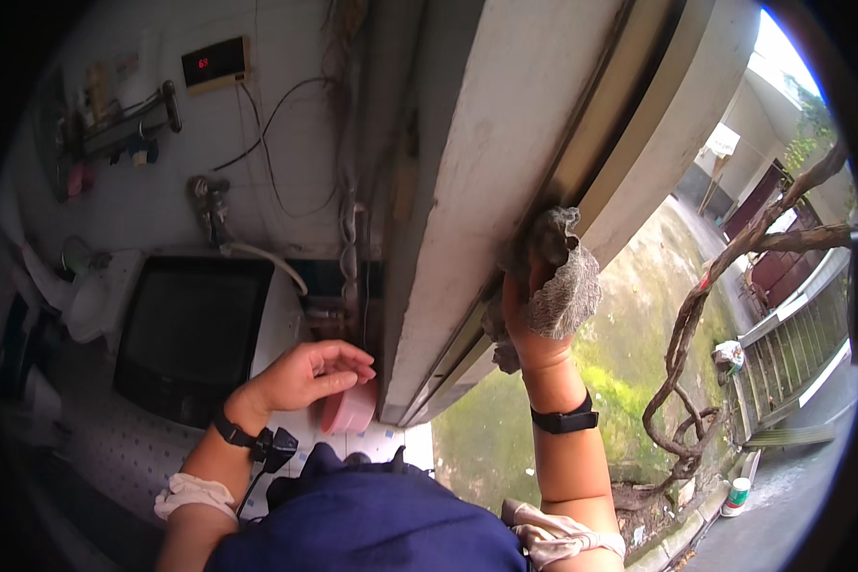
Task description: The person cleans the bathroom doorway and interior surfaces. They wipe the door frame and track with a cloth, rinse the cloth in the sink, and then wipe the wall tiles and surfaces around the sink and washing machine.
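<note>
My right hand (531,340) is wrapped in and closed on a crumpled grey rag (564,291), which is pressed against the long door or window frame (605,153). Part of the rag also shows on the other side of the hand, by the frame's groove. My fingertips are mostly hidden by the cloth. On the other side of the pale wall edge (477,181), my left hand (305,375) hangs in the air with loosely bent fingers, holding nothing. Close below it is a pink plastic basin (350,410).
Left of me stands a white appliance with a dark top (195,334), beside a white washbasin (95,300). A tap (210,195) with a hose and a digital display (214,65) are on the wall. Outdoors are a twisted vine (682,343), a railing (796,362) and a green-white cup (737,496).
</note>
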Demonstrator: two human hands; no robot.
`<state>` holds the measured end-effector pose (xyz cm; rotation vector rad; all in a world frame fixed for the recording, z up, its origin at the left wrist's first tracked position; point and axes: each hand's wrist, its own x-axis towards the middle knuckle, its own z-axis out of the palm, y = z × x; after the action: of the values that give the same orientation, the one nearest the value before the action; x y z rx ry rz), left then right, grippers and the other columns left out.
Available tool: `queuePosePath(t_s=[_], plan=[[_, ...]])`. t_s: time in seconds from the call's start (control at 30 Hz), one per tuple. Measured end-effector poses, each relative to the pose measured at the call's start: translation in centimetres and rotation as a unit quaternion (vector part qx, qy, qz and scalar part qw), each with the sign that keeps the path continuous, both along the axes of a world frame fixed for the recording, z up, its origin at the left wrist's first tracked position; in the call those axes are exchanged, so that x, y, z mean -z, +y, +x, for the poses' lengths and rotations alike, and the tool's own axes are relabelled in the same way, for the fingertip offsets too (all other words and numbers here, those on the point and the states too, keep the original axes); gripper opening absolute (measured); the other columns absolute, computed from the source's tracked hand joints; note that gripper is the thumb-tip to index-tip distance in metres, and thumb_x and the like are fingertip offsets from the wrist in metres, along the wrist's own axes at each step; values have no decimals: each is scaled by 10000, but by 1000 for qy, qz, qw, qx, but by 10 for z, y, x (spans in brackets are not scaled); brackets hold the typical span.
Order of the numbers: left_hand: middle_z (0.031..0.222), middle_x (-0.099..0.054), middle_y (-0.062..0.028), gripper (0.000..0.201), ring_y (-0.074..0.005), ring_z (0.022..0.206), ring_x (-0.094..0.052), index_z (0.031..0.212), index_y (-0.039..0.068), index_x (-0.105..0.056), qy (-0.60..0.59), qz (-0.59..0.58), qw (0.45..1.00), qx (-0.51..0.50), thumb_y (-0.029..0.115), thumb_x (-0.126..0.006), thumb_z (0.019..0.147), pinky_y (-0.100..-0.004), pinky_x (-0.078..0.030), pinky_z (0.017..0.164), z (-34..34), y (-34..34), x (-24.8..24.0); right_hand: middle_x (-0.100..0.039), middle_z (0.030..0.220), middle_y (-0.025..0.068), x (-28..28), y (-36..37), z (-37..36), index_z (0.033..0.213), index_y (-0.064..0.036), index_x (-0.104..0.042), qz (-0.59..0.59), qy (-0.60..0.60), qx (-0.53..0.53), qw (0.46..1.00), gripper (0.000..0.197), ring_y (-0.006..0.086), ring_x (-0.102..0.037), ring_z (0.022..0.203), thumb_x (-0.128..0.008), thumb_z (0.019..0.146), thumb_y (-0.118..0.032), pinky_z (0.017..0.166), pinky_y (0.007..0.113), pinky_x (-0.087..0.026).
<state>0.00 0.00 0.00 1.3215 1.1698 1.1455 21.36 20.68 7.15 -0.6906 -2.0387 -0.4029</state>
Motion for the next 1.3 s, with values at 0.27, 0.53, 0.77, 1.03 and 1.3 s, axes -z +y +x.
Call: queuePosePath(t_s=[0.27, 0.53, 0.77, 1.03, 1.3], plan=[[1071, -616, -100, 288, -164, 1029, -580, 1180, -5, -528, -5, -15, 1000, -18, 47, -531, 896, -298, -436, 924, 0, -1, 18, -575, 1023, 183, 148, 4, 6, 1115, -36, -565, -142, -35, -29, 989, 427, 377, -539, 924, -606, 696, -105, 803, 461, -438], [1095, -617, -95, 284, -156, 1043, -572, 1189, -2, -518, -28, -18, 999, -3, 58, -535, 912, -293, -438, 921, 2, -12, 9, -583, 1062, 154, 236, -8, 45, 986, -87, -595, -243, -62, -180, 951, 292, 372, -540, 981, -638, 704, -150, 800, 451, -449], [1107, -611, -101, 282, -153, 1060, -569, 1203, -5, -510, -5, -36, 999, 13, 72, -507, 933, -278, -442, 936, -6, -16, 27, -443, 1232, 226, -24, -16, 80, 1345, 22, -270, -36, 146, -246, 958, 779, 402, -420, 1174, -671, 683, -69, 1012, 466, -318], [1154, -587, -136, 295, -189, 1101, -552, 1218, -35, -484, -20, 0, 999, 25, 59, -482, 938, -305, -420, 967, -28, -3, 41, -494, 1169, 155, -359, 39, 53, 1185, -22, -522, 295, 126, -241, 916, 421, 304, -526, 1072, -512, 772, 61, 936, 379, -423], [1009, -633, -75, 243, -153, 926, -603, 1149, 19, -545, -25, 57, 991, -116, 112, -534, 926, -289, -471, 852, -39, -33, 32, -506, 1065, 125, -524, 72, 13, 1134, 3, -528, 353, 67, -119, 926, 310, 274, -515, 1055, -452, 834, -13, 925, 333, -415]])
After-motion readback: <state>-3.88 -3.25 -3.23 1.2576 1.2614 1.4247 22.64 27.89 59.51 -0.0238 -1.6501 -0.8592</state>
